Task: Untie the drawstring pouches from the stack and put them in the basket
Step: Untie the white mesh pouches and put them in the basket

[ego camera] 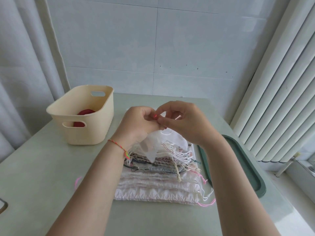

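Together, both hands, left hand (136, 123) and right hand (184, 121), pinch a sheer white pouch (153, 147) above the stack (158, 183).

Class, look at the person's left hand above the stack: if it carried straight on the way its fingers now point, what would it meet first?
The left hand points right, fingertips pinching the top of the sheer white pouch. Its first contact would likely be the right hand, whose fingertips already seem to touch it, though depth is unclear.

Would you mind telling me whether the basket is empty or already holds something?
Not empty: a red item lies inside the basket, seen over its rim and through the handle slot. What it is, I cannot tell.
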### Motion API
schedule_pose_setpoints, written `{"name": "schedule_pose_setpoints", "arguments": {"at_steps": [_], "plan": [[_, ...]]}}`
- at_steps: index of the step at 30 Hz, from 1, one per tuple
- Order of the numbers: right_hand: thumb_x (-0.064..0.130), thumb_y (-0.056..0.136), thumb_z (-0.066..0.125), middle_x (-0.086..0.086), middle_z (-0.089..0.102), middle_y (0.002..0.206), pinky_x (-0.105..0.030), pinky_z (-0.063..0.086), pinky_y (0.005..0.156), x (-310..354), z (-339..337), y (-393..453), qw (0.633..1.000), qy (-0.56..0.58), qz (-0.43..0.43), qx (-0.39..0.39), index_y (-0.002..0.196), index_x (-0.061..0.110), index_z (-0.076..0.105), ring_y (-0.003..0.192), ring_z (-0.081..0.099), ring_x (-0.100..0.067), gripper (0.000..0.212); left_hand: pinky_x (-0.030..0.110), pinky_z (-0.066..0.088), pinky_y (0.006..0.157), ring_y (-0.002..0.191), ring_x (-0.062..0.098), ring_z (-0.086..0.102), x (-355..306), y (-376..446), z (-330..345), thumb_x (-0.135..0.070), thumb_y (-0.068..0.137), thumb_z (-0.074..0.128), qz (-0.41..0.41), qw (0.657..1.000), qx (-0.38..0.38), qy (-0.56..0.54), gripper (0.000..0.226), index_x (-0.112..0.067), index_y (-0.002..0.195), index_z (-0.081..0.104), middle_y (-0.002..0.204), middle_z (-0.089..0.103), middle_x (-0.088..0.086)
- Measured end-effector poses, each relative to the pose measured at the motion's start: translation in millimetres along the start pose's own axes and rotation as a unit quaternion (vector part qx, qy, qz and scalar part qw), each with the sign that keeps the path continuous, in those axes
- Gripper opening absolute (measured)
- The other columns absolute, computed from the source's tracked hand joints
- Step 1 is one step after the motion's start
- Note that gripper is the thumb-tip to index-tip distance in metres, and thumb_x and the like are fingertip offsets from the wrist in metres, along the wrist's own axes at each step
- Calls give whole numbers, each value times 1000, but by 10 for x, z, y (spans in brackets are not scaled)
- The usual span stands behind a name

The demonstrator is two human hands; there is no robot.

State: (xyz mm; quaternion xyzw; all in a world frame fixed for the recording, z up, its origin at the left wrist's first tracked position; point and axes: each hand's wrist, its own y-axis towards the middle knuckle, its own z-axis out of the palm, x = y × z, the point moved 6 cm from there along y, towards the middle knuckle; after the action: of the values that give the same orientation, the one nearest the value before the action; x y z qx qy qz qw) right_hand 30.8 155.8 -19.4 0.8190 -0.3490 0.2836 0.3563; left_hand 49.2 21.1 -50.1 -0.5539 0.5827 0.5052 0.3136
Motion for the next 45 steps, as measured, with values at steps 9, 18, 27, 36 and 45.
{"name": "schedule_pose_setpoints", "arguments": {"at_steps": [9, 18, 27, 36, 45], "plan": [[8, 86, 68, 3, 69, 76, -26, 50, 71, -4, -40, -14, 1000, -13, 14, 9, 82, 25, 73, 68, 60, -8, 18, 26, 48, 78, 78, 10, 64, 16, -30, 121, -10, 67, 85, -13, 996, 83, -7, 15, -17, 73, 74, 85, 75, 12], [0, 92, 54, -5, 66, 63, -23, 49, 53, -78, -168, 0, 986, 108, 46, -114, 88, 6, 65, 54, 62, -19, 13, 33, 53, 80, 75, 12, 66, -35, -9, 26, -16, 87, 71, 23, 995, 14, -93, 4, -14, 83, 72, 76, 74, 2], [-8, 87, 53, -15, 70, 65, -34, 58, 59, -64, -191, -45, 965, 221, 77, -118, 88, -8, 61, 58, 68, -29, 7, 31, 52, 76, 75, 12, 64, -58, -2, -25, -20, 76, 71, 62, 990, -54, -110, 6, -25, 75, 73, 78, 74, -1], [21, 78, 75, 12, 56, 116, -9, 34, 87, 45, -200, -44, 987, -4, 15, -161, 79, 29, 70, 114, 49, 1, 9, 19, 44, 68, 67, 4, 57, 0, 50, -121, -25, 68, 68, 63, 987, -112, -101, 4, -28, 67, 71, 66, 65, -14], [26, 79, 73, 13, 57, 113, -7, 31, 82, 5, -90, -12, 993, -67, 39, -90, 75, 29, 70, 113, 50, -9, 6, 25, 44, 68, 67, 8, 56, -21, 44, -38, -23, 66, 68, 81, 991, -49, -91, 6, -20, 68, 64, 65, 64, -11]]}}
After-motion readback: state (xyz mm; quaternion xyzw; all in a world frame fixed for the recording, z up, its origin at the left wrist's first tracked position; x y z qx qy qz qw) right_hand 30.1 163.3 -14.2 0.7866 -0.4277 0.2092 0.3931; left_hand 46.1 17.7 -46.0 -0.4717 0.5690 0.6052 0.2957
